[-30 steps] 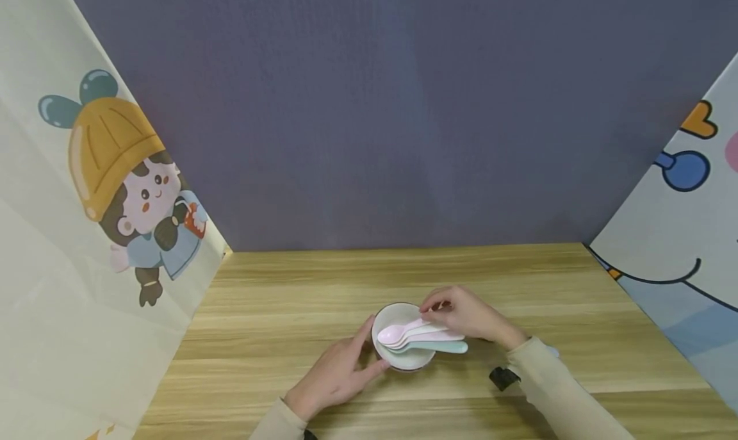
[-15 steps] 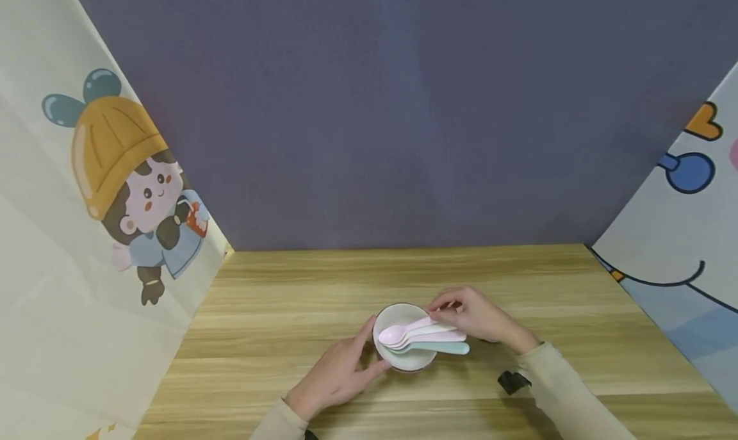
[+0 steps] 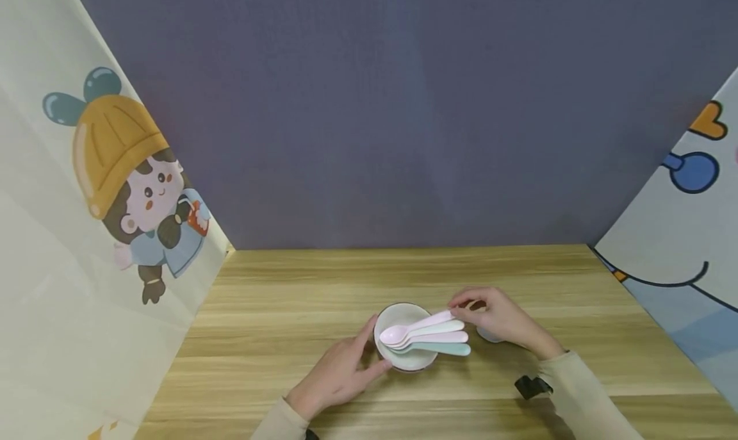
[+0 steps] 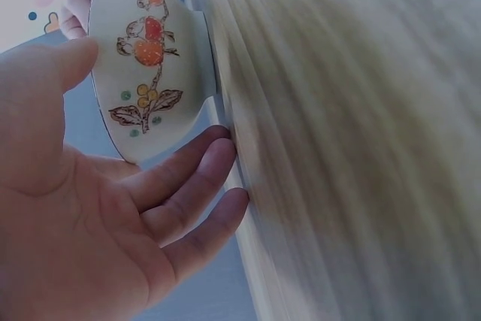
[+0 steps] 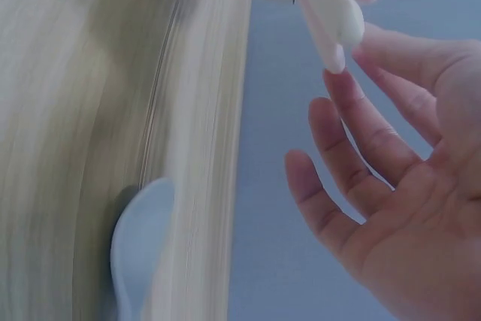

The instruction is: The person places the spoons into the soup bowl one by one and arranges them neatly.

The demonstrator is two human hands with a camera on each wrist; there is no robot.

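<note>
A white bowl [image 3: 406, 362] with a dark rim stands on the wooden table; berry and leaf decoration shows on its side in the left wrist view. My left hand [image 3: 340, 369] holds its left side between thumb and index finger. Several spoons lie nested in the bowl, handles fanned out over the right rim: a pink spoon [image 3: 426, 322] at the back, a white spoon [image 3: 446, 326], another pink spoon [image 3: 450, 337] and a mint green spoon [image 3: 450, 348] in front. Loosely bent fingers of my right hand [image 3: 498, 318] have their tips at the end of the rear pink handle.
Under my right hand a pale blue-grey spoon [image 5: 143, 238] lies on the wooden table [image 3: 323, 280]. A dark grey panel [image 3: 398, 139] rises behind the table. Cartoon-printed panels [image 3: 34, 235] flank both sides.
My right hand has moved right along the rear pink handle, uncovering more of it and part of the spoon on the table. The bowl, nested spoons and left hand stay nearly still.
</note>
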